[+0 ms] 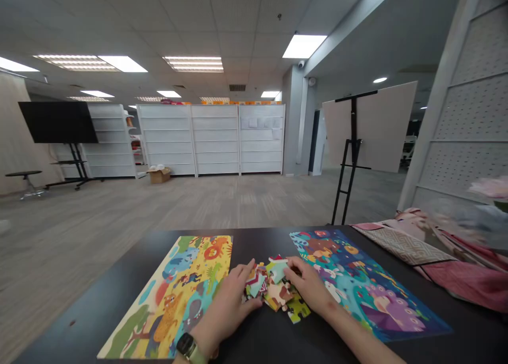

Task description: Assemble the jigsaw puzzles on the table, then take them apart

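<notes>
A small heap of loose jigsaw puzzle pieces [280, 294] lies on the dark table between my hands. My left hand [234, 298], with a watch [188, 348] on its wrist, rests at the heap's left side, thumb and forefinger apart and touching the edge pieces. At the right side, my right hand [307, 284] has its fingers closed on a pale green puzzle piece [278, 270] at the top of the heap. Left of the heap is a yellow animal picture puzzle [178, 295]. On the right lies a dark blue animal picture puzzle [369, 290], partly behind my right forearm.
Pink and patterned cloth [444, 253] covers the table's right edge. Beyond the black table [254, 348] stand an easel with a board [369, 126], white shelves [214, 139], a cardboard box [159, 174], a screen on a stand [57, 121] and a stool [24, 173].
</notes>
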Tool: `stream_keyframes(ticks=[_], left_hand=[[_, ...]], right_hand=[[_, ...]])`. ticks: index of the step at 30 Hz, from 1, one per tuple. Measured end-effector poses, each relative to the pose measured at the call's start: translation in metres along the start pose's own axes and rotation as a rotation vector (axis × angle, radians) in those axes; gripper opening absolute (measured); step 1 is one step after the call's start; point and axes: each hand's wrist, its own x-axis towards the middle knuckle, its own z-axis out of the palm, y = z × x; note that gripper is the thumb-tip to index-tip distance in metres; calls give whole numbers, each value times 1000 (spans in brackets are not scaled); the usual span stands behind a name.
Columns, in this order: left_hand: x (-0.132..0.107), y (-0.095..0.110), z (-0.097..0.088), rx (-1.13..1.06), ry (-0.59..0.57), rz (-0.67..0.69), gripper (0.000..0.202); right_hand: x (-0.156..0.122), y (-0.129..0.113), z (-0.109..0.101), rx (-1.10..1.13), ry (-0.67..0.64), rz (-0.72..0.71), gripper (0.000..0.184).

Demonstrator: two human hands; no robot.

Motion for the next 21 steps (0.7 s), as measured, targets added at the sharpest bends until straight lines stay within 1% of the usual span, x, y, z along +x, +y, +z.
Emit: stream_keyframes(ticks=[4, 5, 8, 11, 13, 14, 16, 19, 21], left_hand=[[-2, 3, -6, 22, 51, 47, 66], [-1, 4, -5, 36, 60, 62, 63], [7, 8, 6, 113, 50, 76, 57], [17, 14, 24, 156, 11, 73, 62], [23, 20, 34, 179, -27, 89, 69], [26, 24, 37, 192, -50, 97, 76], [28, 31, 38, 191, -101, 110, 94], [26, 35, 28, 157, -181, 104, 114], [21, 30, 18, 188, -224, 46, 127]], right_hand=[[5, 9, 4, 27, 75, 52, 16], [5, 10, 6, 33, 80, 49, 18], [2, 9, 8, 35, 46, 12, 44], [-5, 5, 6, 36, -38, -48, 55], [-10, 2, 4, 66, -119, -101, 66], [-12, 1, 2, 82, -163, -129, 71], [-14, -1, 0, 96, -233, -166, 76], [-12, -6, 0, 54, -261, -158, 76], [-10, -10, 1, 9, -272, -138, 70]])
